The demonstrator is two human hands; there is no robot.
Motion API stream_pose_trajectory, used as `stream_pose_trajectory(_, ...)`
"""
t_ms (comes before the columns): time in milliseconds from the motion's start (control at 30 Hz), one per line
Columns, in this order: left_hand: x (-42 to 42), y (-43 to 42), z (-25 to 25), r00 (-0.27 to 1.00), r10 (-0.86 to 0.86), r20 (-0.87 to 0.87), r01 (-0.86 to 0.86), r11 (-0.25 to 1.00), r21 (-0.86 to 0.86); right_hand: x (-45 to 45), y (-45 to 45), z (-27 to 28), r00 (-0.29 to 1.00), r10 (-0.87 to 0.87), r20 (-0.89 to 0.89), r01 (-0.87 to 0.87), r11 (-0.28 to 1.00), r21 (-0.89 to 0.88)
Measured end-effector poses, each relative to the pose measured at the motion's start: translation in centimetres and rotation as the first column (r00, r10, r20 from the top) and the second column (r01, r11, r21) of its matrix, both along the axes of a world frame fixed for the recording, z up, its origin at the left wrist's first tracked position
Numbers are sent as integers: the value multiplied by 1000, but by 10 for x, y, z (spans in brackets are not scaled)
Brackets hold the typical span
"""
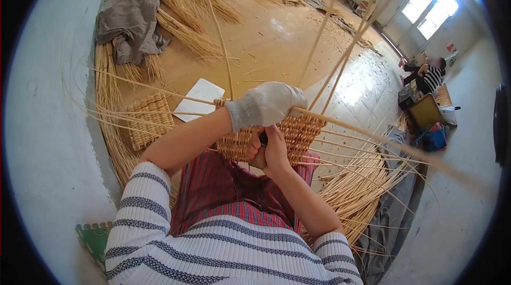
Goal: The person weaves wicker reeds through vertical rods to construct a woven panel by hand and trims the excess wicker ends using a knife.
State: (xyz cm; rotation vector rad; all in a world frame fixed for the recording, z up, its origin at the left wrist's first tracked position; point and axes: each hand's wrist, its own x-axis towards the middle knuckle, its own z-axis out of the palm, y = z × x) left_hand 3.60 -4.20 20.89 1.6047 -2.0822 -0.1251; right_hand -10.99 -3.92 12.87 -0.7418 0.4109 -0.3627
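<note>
A half-woven wicker basket (304, 138) rests at my lap, with long pale rods sticking out of it to the sides and upward. My left hand (272, 103), in a white glove, is closed at its upper edge around a rod (340, 124) that runs out to the right. Bare and curled, my right hand (272, 149) is against the near face of the weave, below the glove. A small dark thing (263, 137) shows between its thumb and fingers; its kind is hidden.
Bundles of rods (186, 5) and a grey cloth (130, 24) lie at the left. A woven panel (149, 120) and a white sheet (201, 98) are nearby. Loose rods (351, 194) are heaped at the right. Another person (428, 77) sits by the right wall near a blue container (437, 137).
</note>
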Motion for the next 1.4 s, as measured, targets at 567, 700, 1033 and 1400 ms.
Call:
stream_pose_trajectory(567, 39, 15, 3, 588, 164, -792, 141, 943, 300, -147, -53, -29, 789, 160, -593, -592, -63, -804)
stream_pose_trajectory(700, 40, 6, -6, 663, 251, -705, -20, 947, 319, -81, -69, 119, 993, -119, 21, 26, 41, -999)
stream_pose_trajectory(1033, 48, 41, -52, 618, 198, -761, -255, 966, 45, -198, -38, -66, 921, 3, -390, -277, 709, -649)
stream_pose_trajectory(1400, 91, 78, -30, 569, 300, -765, -416, 908, 46, -371, 326, -378, 68, 106, -992, -246, 966, 86)
